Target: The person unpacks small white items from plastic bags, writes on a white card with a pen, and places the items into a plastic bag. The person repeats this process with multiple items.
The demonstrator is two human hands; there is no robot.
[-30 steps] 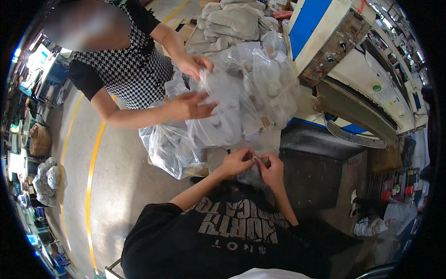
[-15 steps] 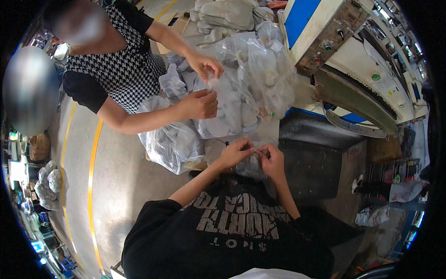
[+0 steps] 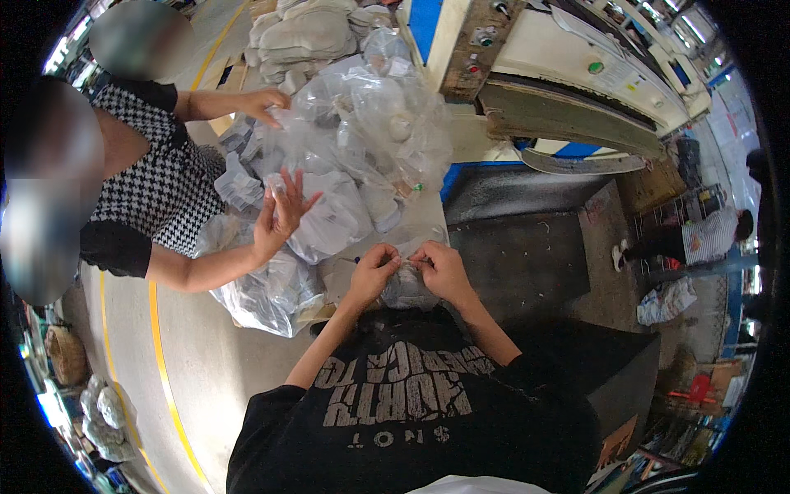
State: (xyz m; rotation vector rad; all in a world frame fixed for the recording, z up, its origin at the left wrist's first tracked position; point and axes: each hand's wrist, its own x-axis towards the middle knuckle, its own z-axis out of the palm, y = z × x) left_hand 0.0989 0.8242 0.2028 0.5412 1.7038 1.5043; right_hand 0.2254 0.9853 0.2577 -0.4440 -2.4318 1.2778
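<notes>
My left hand (image 3: 374,270) and my right hand (image 3: 440,268) are close together in front of my chest, pinching the top of a small clear plastic bag (image 3: 405,286) with dark contents. Just beyond them rises a heap of clear plastic bags (image 3: 350,148) filled with grey pieces. A person in a black-and-white checked top (image 3: 156,193) stands at the left. One of that person's hands (image 3: 280,216) is spread on the heap, the other (image 3: 265,104) reaches over its far side.
A dark metal table (image 3: 527,247) lies to the right of my hands. A cream and blue machine (image 3: 576,74) stands behind it. Grey sacks (image 3: 309,33) are stacked at the back. Yellow lines (image 3: 160,362) cross the floor on the left. Another person (image 3: 699,235) stands far right.
The checked-top person's hands have shifted on the heap, the near hand opening flat and the far hand moving to the left. My hands stay together on the small bag.
</notes>
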